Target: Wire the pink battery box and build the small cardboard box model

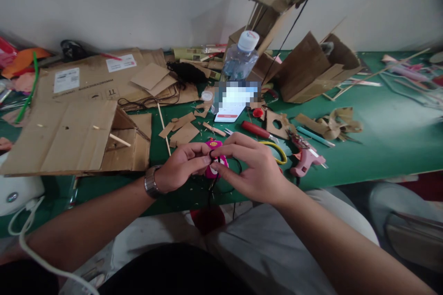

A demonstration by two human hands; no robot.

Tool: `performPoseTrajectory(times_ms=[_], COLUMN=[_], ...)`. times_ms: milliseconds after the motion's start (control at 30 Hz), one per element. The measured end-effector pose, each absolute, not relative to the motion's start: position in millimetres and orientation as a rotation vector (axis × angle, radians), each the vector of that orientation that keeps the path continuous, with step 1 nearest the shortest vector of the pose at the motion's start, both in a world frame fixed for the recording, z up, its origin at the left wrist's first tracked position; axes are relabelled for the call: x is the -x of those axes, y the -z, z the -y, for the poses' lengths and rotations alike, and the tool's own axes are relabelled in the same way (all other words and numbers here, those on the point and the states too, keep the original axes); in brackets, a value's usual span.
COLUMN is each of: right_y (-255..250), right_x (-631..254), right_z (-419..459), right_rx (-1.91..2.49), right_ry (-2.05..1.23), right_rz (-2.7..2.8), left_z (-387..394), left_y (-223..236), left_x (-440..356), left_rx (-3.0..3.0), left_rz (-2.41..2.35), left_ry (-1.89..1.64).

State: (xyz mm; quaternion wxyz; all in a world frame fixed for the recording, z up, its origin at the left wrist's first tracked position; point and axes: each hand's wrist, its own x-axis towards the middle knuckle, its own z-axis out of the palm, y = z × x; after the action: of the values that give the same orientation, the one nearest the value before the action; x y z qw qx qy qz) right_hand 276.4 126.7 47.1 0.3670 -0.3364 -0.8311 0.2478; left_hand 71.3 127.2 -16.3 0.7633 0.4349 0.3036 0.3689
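Note:
Both hands meet over the near edge of the green table [380, 143]. My left hand [182, 166], with a metal watch on the wrist, pinches a black string [212, 186] next to a small pink object [216, 166]. My right hand [254, 166] pinches the same string from the other side, fingertips touching the pink object. The string hangs down from between my fingers toward my lap. Much of the pink object is hidden behind my fingers.
A folded cardboard structure [76, 138] lies at the left. A water bottle [241, 57], a phone [232, 101], a red-handled tool [258, 130], a pink glue gun [306, 159], cardboard scraps and a tall cardboard model [277, 9] crowd the table behind my hands.

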Motion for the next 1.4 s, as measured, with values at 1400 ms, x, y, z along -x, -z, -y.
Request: performPoseTrajectory(times_ms=[1400], right_y=[-42.2], right_x=[-273.4], right_z=[-126.0], right_rx=[1.033], right_ry=[-0.709], right_rz=[2.015], left_z=[-119.0], left_y=[6.6], left_x=[-72.7], left_rx=[-1.458], left_rz=[-0.854], left_ry=[-1.009])
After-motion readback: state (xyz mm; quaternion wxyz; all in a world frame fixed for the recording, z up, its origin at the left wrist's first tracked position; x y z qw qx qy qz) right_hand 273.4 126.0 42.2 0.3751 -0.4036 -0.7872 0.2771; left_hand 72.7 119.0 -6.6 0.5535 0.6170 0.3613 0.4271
